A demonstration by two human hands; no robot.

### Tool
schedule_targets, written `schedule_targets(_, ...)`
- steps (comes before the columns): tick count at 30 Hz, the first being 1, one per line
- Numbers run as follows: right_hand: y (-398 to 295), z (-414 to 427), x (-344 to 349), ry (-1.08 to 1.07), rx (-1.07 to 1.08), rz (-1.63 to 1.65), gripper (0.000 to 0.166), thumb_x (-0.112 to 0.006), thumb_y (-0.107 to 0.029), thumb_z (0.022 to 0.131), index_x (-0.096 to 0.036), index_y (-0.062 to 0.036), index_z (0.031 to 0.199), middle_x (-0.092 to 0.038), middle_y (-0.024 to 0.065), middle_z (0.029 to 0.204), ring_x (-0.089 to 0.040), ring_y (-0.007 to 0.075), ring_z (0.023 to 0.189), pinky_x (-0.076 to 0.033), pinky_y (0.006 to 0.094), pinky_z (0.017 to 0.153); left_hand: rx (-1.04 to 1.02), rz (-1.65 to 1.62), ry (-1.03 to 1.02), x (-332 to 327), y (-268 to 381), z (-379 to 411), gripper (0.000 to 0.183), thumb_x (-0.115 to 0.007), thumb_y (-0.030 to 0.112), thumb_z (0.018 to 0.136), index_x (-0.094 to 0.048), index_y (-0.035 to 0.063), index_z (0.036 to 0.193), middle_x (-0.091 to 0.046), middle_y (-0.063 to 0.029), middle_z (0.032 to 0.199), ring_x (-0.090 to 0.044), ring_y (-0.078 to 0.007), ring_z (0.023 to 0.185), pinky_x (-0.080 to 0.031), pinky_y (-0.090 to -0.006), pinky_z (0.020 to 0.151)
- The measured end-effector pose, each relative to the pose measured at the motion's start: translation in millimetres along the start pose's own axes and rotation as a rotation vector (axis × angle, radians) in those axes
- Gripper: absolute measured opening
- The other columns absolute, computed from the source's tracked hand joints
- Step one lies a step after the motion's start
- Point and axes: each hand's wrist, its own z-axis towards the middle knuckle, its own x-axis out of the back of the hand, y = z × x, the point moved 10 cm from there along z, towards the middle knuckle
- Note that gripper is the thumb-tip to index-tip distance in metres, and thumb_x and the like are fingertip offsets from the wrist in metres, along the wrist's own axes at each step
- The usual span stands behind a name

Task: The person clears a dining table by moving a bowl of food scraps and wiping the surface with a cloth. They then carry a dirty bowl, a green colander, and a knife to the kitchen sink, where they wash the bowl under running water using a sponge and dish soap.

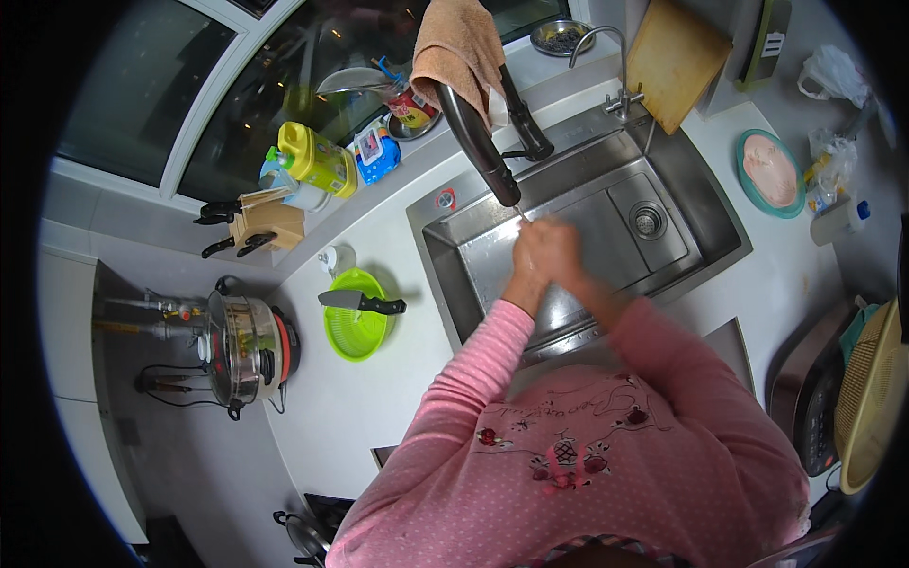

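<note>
Under the spout of a dark kitchen faucet [497, 174], my left hand [528, 261] and my right hand [564, 248] are pressed together. A thin stream of water [523, 214] runs from the spout onto them. Both are over the left part of a stainless steel sink [490, 266], above its floor. Motion blurs the hands, the right one most, so how the fingers lie is hidden. No object shows between them. The round drain strainer [648, 220] sits to their right in the sink.
Left on the counter, a kitchen knife [362, 302] lies across a green plastic colander [355, 337]. A knife block [266, 224] and yellow jug [316, 160] stand behind. An orange towel [458, 57] drapes the faucet. To the right are a cutting board [675, 64] and pink basin [769, 172].
</note>
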Motion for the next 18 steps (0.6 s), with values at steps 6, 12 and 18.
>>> schedule_targets(6,-13.4,2.3,22.0,0.229,-0.005,0.208,0.027,-0.068,-0.025,0.08,-0.057,-0.0038,0.068,-0.055,0.013,0.073,-0.053,0.03,0.072,-0.042,0.0409,0.066,-0.118,-0.02,0.182,-39.4,23.0,-5.5,0.037,-0.037,0.04,0.098,-0.053,0.007,0.106,-0.061,-0.0085,0.094,-0.061,-0.023,0.083,-0.051,-0.0373,0.075)
schedule_targets(12,-23.5,19.8,3.3,0.021,0.254,0.031,0.018,-0.06,-0.02,0.084,-0.061,-0.0017,0.086,-0.054,0.0157,0.095,-0.05,0.0365,0.091,-0.039,0.0449,0.085,0.035,0.0,0.113,-83.4,-3.5,-27.0,0.046,-0.037,0.047,0.096,-0.051,0.0086,0.117,-0.063,-0.0084,0.101,-0.062,-0.0254,0.089,-0.053,-0.0395,0.078)
schedule_targets(18,-23.1,5.4,-6.3,-0.199,0.084,0.417,0.025,-0.049,-0.019,0.092,-0.063,-0.0035,0.106,-0.062,0.0149,0.102,-0.058,0.0282,0.094,-0.044,0.0348,0.087,0.084,0.253,0.381,-26.0,8.4,-24.9,0.041,-0.043,0.048,0.093,-0.055,0.0109,0.108,-0.062,-0.0079,0.097,-0.064,-0.0233,0.081,-0.054,-0.0388,0.064)
